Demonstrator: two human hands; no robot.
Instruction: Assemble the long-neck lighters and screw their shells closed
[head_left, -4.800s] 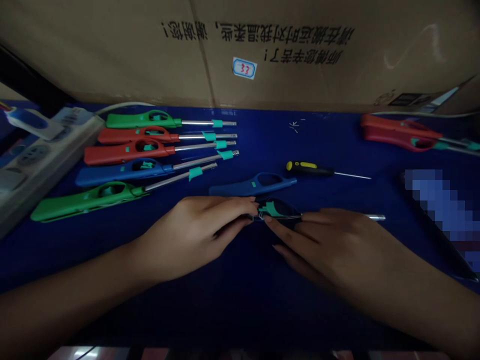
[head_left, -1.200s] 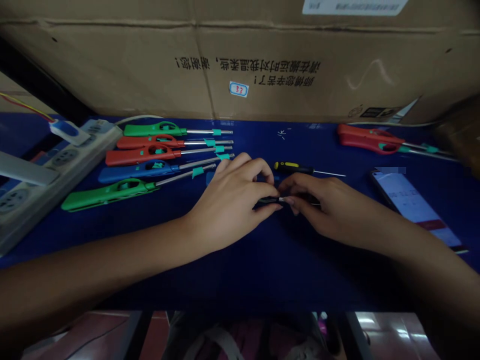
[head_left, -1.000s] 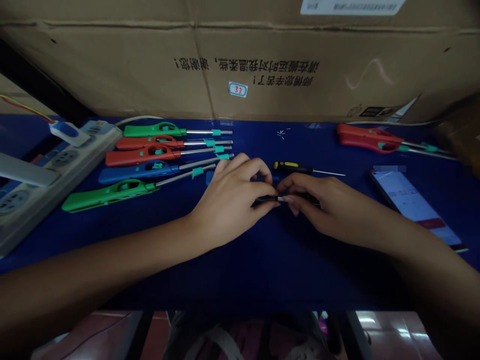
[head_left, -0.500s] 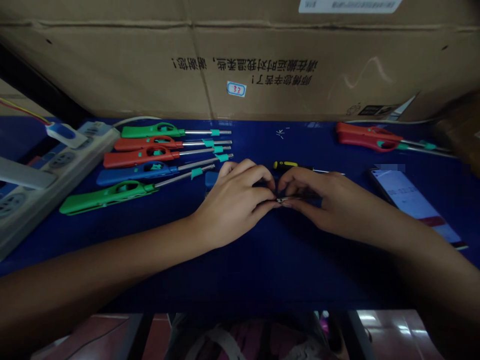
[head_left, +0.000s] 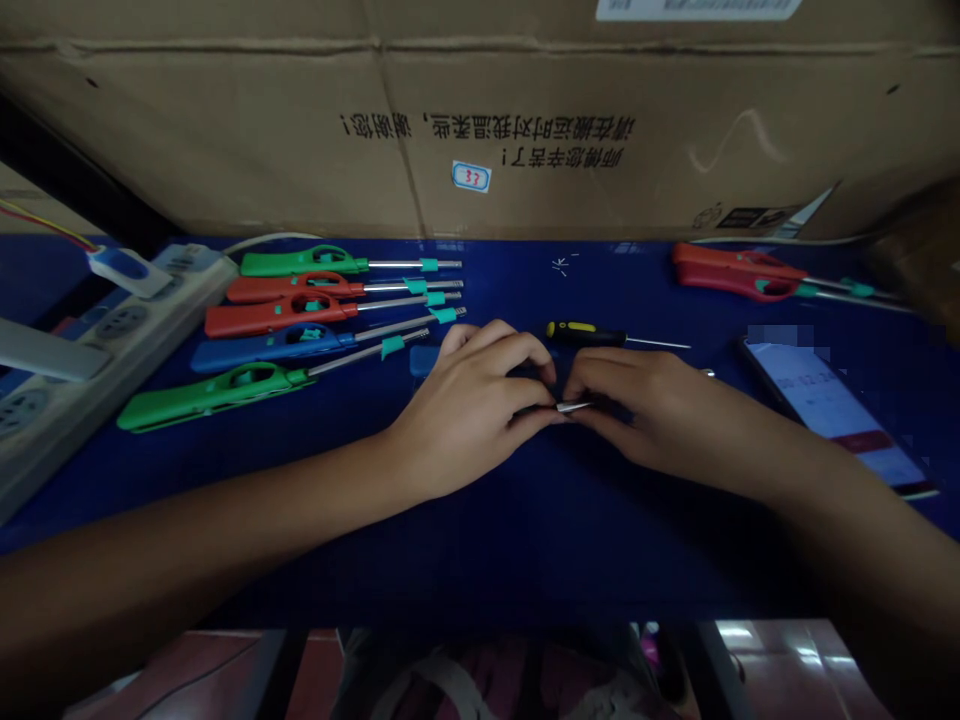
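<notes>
My left hand [head_left: 469, 405] and my right hand [head_left: 649, 410] meet at the middle of the blue table [head_left: 525, 520], fingers curled. Between them they pinch a long-nosed lighter whose metal tube [head_left: 574, 406] shows at the fingertips; most of its body is hidden under my hands. A blue lighter shell [head_left: 421, 360] pokes out behind my left hand. Just beyond my fingers lies a black and yellow screwdriver [head_left: 596, 335].
Several finished lighters, green, red and blue [head_left: 300, 315], lie in a row at the left. A power strip [head_left: 82, 340] lies at the far left. Red lighters [head_left: 742, 275] and a lit phone [head_left: 829, 410] are at the right. A cardboard box [head_left: 480, 110] walls the back.
Since the earliest frame the view has pulled back and both hands have closed tighter over the lighter. In the last second the hands shifted slightly and the metal tube shows more at the fingertips.
</notes>
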